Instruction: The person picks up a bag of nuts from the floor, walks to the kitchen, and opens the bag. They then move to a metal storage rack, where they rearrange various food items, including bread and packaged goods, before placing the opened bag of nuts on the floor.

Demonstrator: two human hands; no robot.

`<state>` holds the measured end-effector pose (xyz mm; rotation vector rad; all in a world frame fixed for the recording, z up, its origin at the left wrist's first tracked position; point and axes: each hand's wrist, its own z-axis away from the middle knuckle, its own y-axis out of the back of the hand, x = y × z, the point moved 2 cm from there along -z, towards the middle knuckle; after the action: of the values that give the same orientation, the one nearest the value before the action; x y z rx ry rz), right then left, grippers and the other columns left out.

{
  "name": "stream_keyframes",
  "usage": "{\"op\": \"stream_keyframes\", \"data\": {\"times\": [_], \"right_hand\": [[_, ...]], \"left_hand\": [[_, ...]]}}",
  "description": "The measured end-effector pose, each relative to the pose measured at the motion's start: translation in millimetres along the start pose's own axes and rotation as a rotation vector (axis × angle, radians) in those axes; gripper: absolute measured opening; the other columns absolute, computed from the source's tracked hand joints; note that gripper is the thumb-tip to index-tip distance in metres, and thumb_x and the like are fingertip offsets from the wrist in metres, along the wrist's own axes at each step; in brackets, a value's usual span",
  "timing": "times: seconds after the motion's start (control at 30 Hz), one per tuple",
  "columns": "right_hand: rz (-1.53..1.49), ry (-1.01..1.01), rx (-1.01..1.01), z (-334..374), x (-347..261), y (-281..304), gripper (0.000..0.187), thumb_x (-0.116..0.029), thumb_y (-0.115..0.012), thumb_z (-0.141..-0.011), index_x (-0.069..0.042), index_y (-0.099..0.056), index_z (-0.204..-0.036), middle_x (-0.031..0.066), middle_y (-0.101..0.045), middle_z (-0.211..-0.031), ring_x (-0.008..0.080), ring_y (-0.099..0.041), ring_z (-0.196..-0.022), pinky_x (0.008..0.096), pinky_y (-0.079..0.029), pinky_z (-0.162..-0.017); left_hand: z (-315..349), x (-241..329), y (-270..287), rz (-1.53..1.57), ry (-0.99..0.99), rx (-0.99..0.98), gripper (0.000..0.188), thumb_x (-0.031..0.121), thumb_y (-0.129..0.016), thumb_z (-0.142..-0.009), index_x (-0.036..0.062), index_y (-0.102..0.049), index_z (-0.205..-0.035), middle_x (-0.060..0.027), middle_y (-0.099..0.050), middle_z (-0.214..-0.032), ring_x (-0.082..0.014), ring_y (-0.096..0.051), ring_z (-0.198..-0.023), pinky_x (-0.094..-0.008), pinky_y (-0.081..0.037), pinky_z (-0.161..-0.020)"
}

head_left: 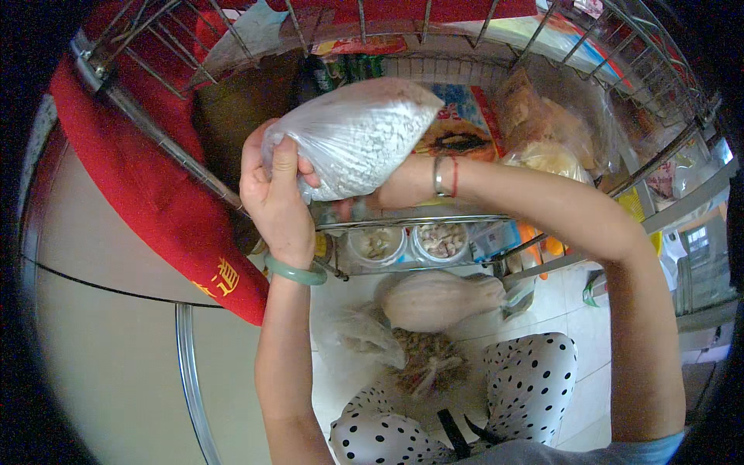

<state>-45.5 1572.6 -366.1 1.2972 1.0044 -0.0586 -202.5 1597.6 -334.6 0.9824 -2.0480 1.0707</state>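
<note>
My left hand [275, 182], with a pale green bangle at its wrist, is closed around the gathered neck of a thin plastic bag [372, 132]. The bag bulges with something white and lumpy, and hangs tilted over the wire shelf rack [418, 221]. From the right, my right hand [399, 186] reaches in beneath the bag, a silver bangle and red cord at its wrist. The bag covers most of its fingers, so their grip is hidden. Beyond the bag lies a red, blue and yellow printed package [465, 116].
Below the rack's front bar stand two round tubs [440, 240] with pale pieces inside. On the floor lie a long pale gourd [438, 301] and a plastic bag of brown pieces [426, 360]. Red cloth [155, 178] drapes at the left. Filled bags [550, 128] crowd the rack's right side.
</note>
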Motion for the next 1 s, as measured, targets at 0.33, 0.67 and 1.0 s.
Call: {"op": "stream_keyframes", "data": {"times": [0.33,0.67,1.0], "right_hand": [[-0.068,-0.286,-0.154,92.0,4.2,34.7,0.035,0.016,-0.053,-0.061,-0.003,-0.069,-0.086,0.0105,-0.068,-0.099,0.0250,-0.061,-0.097,0.0348,-0.047,-0.087],[0.241,-0.368,-0.396,128.0,-8.8,71.9,0.042,0.009,-0.048,-0.061,-0.009,-0.072,-0.090,0.0111,-0.071,-0.086,0.0270,-0.066,-0.081,0.0366,-0.050,-0.075],[0.277,-0.260,0.334,66.3,7.8,92.2,0.034,0.005,-0.054,-0.071,-0.008,-0.070,-0.098,0.0103,-0.069,-0.105,0.0252,-0.064,-0.099,0.0346,-0.048,-0.090]], "left_hand": [[-1.9,-6.5,-11.1,-0.252,0.093,-0.136,0.017,0.012,-0.058,-0.093,0.0005,-0.058,-0.106,0.0012,-0.055,-0.078,-0.0039,-0.047,-0.060,-0.0188,-0.040,-0.054],[-3.0,7.0,-7.9,-0.788,-0.148,-0.443,0.016,0.005,-0.056,-0.086,-0.0020,-0.059,-0.100,-0.0115,-0.058,-0.092,-0.0218,-0.057,-0.085,-0.0309,-0.045,-0.079],[-0.6,10.9,-5.6,-0.850,-0.136,-0.442,0.014,0.007,-0.057,-0.084,-0.0001,-0.060,-0.096,-0.0127,-0.060,-0.091,-0.0237,-0.057,-0.081,-0.0326,-0.045,-0.075]]}}
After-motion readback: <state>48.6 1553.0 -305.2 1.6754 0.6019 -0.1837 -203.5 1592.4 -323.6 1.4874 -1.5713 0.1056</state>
